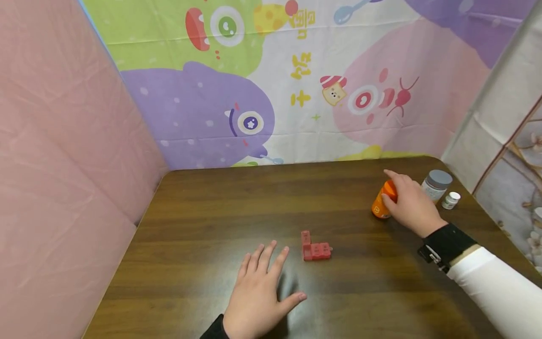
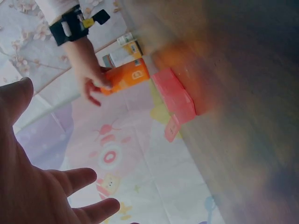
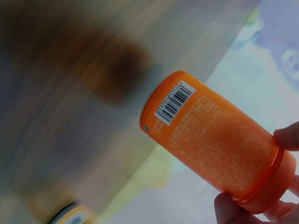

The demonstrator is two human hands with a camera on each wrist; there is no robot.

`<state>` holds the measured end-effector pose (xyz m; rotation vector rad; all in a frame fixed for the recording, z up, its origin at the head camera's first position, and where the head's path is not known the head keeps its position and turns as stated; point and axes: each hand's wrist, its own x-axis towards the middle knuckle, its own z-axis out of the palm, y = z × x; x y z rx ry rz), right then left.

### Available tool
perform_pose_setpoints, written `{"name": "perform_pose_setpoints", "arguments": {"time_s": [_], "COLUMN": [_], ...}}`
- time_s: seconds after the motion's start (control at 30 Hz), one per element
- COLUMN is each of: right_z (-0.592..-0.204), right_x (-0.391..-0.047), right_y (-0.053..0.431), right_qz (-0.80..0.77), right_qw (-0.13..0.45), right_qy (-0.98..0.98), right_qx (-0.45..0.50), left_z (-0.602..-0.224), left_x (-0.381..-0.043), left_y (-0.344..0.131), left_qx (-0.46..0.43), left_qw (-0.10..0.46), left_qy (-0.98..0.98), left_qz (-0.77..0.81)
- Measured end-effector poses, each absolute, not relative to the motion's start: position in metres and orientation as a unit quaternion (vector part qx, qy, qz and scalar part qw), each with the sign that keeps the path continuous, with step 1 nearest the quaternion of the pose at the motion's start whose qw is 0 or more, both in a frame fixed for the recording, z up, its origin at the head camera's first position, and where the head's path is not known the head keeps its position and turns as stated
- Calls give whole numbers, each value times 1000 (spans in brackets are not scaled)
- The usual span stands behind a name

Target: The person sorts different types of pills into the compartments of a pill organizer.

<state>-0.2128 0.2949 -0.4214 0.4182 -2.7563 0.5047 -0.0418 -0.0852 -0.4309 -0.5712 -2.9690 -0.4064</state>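
My right hand [image 1: 412,205] grips an orange bottle [image 1: 379,207] near its orange cap, at the right of the table. In the right wrist view, fingers and thumb pinch the cap end, and a barcode label shows near the base of the bottle [image 3: 210,140]. My left hand [image 1: 258,292] hovers at the front with fingers spread, holding nothing. Just beyond its fingertips lies a small red pill organizer [image 1: 316,251], one lid standing up at its left end. The left wrist view shows this pill organizer [image 2: 175,97] too, apart from the left hand.
Behind the right hand stand a grey-capped bottle [image 1: 437,182] and a small white bottle [image 1: 450,200], close to the right table edge. The brown wooden table [image 1: 203,216] meets a cartoon-printed cloth [image 1: 296,136] at the back. Pink cloth [image 1: 72,141] hangs on the left.
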Motion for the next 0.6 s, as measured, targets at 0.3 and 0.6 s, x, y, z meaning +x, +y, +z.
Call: {"name": "perform_pose_setpoints", "arguments": {"time_s": [0.3, 0.6], "right_z": [-404, -420], "right_x": [-138, -101], "right_y": [234, 186], "right_qz": [201, 209], "right_qw": [116, 57], "right_qy": [-949, -931], "right_qx": [215, 293], "left_z": [-436, -442], "left_x": [-44, -47], "left_y": [-79, -69], "left_qx": [-191, -198], "left_qw": [47, 23], "left_qy": [-971, -971], "left_qz": [-136, -133]}}
